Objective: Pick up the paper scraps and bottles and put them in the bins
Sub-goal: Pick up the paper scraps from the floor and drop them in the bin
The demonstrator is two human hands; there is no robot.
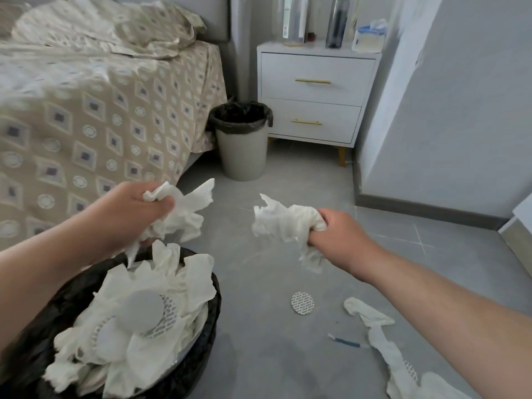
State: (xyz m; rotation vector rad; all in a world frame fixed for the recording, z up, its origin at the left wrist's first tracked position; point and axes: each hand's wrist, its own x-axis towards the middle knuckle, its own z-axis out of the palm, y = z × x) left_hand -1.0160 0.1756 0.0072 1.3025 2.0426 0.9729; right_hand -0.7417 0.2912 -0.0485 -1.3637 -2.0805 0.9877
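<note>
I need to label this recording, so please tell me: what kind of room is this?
Most likely a bedroom. A bed with a patterned cover stands on the left, a white nightstand with two drawers beside it, and a tissue box on top.

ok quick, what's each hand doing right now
Left hand: closed on a paper wad.
Right hand: closed on another paper wad.
</note>
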